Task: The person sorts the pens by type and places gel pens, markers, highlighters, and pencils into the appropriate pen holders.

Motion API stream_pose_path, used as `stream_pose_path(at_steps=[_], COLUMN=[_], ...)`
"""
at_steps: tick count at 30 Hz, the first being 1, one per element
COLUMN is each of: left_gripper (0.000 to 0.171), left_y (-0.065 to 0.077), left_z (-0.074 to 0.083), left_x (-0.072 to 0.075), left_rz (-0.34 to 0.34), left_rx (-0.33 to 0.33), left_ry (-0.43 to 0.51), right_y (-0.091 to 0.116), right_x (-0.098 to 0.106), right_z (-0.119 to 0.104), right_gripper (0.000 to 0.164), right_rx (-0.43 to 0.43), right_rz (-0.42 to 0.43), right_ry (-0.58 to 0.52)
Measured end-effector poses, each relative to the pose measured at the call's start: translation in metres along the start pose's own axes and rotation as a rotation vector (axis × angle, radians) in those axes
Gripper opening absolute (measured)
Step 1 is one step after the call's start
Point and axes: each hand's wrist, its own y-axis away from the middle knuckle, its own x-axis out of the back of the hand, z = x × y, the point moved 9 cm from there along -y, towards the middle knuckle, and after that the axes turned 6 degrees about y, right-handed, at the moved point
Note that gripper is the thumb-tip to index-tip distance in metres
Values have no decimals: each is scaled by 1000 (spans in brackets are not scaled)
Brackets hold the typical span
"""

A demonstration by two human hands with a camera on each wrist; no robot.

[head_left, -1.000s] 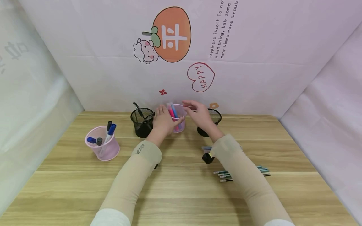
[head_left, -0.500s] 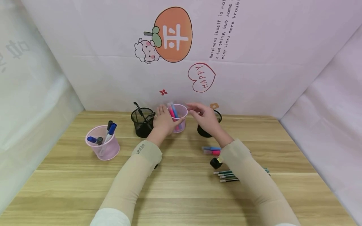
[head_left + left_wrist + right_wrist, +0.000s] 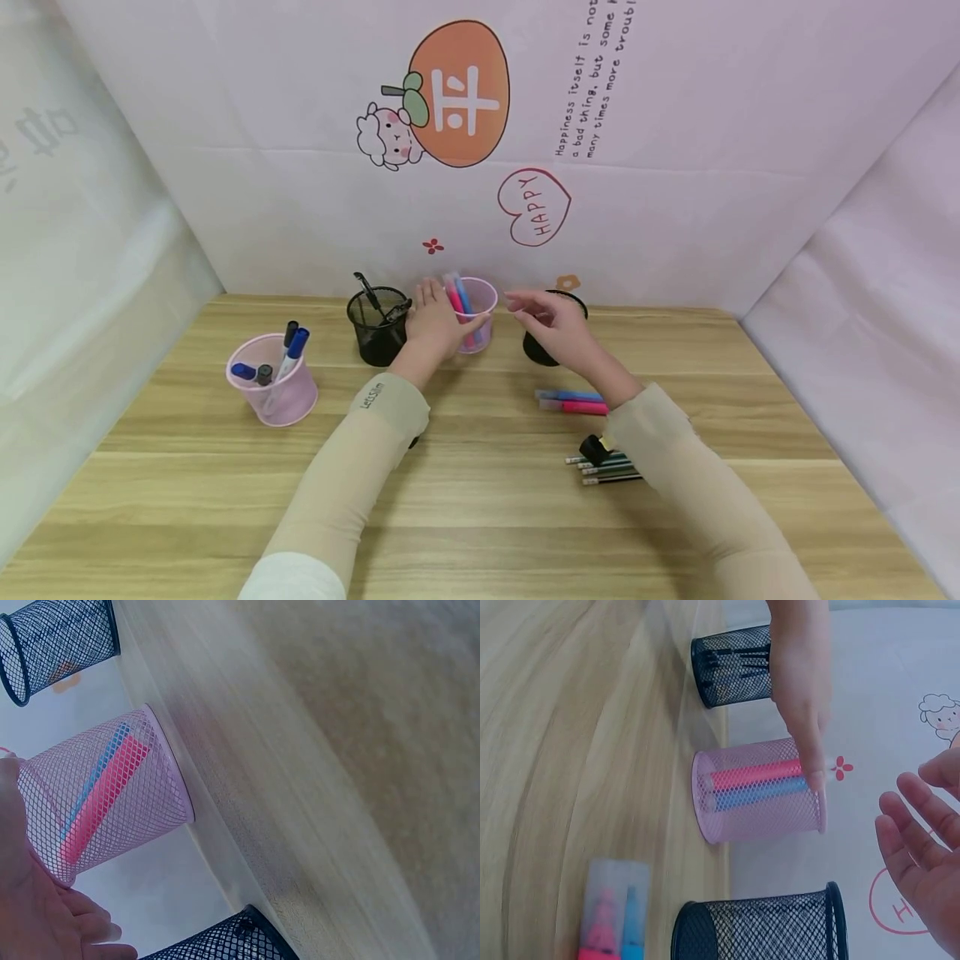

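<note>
My left hand (image 3: pixel 435 321) holds the rim of a pink mesh pen cup (image 3: pixel 483 310) at the back of the table, thumb in front. A pink marker (image 3: pixel 754 774) and a blue marker (image 3: pixel 761 794) lean inside this cup. To the cup's right, my right hand (image 3: pixel 558 329) hovers with loosely bent fingers and nothing between them. In the head view it partly covers a black mesh cup (image 3: pixel 536 350). Below that hand, a blue marker (image 3: pixel 573 396) and a pink marker (image 3: pixel 581 407) lie on the table, their right ends hidden by the arm.
Left of the left hand stands a black mesh cup (image 3: pixel 378 343) with black pens. A second pink mesh cup (image 3: pixel 296 406), nearer the front, holds several markers. Several pencils (image 3: pixel 611 472) lie under the right forearm. A printed white cloth (image 3: pixel 637 225) hangs behind the table.
My right hand has drawn away from the middle pink cup, rightward and slightly toward me, uncovering more of the markers on the table. The left hand stays at the rim.
</note>
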Motion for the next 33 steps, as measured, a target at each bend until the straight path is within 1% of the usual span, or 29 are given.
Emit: stream_pose_path(at_steps=[6, 14, 22, 26, 29, 33], left_gripper=[120, 120, 120, 120, 120, 120], left_y=[1, 3, 1, 1, 1, 0], left_z=[0, 1, -1, -1, -1, -1], left_x=[1, 2, 0, 0, 0, -1], left_rz=[8, 11, 7, 3, 6, 8], left_rx=[-3, 3, 2, 1, -1, -5], left_ry=[2, 11, 8, 5, 3, -5], right_y=[10, 24, 37, 42, 46, 54], right_x=[1, 3, 7, 9, 10, 9], right_z=[4, 13, 21, 26, 30, 38], right_gripper=[33, 31, 29, 28, 29, 31], right_rx=[-4, 10, 18, 41, 50, 28], right_rz=[-71, -143, -184, -202, -238, -314], right_ry=[-27, -11, 48, 82, 112, 155])
